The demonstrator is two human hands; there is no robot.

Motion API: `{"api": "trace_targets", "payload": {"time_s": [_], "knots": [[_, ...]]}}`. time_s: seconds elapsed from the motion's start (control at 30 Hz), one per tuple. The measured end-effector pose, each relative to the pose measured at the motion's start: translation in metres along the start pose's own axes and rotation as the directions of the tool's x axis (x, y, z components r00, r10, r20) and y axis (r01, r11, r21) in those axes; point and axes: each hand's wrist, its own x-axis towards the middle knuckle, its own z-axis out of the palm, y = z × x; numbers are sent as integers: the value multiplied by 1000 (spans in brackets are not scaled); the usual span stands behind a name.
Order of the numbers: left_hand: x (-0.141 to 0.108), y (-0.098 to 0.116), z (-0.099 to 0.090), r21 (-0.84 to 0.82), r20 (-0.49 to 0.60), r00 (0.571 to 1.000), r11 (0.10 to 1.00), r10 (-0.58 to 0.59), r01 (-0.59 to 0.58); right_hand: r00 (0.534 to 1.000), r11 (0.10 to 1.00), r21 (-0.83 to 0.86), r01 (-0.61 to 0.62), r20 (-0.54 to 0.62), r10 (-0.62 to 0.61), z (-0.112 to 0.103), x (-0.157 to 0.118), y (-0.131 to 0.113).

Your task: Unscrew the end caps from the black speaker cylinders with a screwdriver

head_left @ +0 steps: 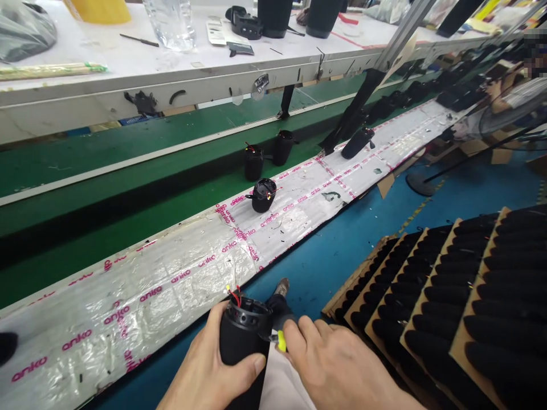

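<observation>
My left hand (217, 364) is wrapped around a black cylindrical speaker housing (245, 336), held nearly upright at the bottom middle. Its open top has a plastic ring with small holes, and red wires (235, 297) with a pale connector stick out of it. My right hand (329, 359) is closed around a small tool (281, 340) with a yellow part and a metal tip. That tip meets the housing's right side just below the ring; most of the tool is hidden in my fingers. Ahead on the plastic-covered bench (171, 307) stands a similar short housing (262, 196) with wires showing.
Two more housings stand on the green conveyor (102, 199), and another housing (358, 142) leans farther along the bench. Cardboard-divided rows of black cylinders (448, 290) are at the right. A white shelf (106, 85) runs above. A fan base (421, 185) and a person (513, 91) are farther back.
</observation>
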Motion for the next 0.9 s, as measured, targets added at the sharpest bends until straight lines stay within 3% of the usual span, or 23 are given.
{"api": "trace_targets", "payload": {"time_s": [0.2, 0.37, 0.57, 0.67, 0.9], "knots": [[5, -3, 1, -24, 36, 999, 1000, 17, -16, 984, 998, 8, 65, 168, -65, -2, 6, 1], [9, -7, 4, 14, 11, 1000, 1000, 14, -14, 972, 998, 11, 54, 228, -55, -11, 17, -1], [10, -3, 8, 89, -8, 1000, 996, 3, -2, 975, 997, 47, 53, 213, -62, -17, 24, 2], [11, -6, 10, 67, -9, 1000, 998, 22, -21, 973, 995, 83, 60, 216, -77, -15, 23, 5], [15, -12, 9, -12, 5, 1000, 1000, 19, -19, 995, 995, 97, 1, 104, -12, 0, 17, 5]]}}
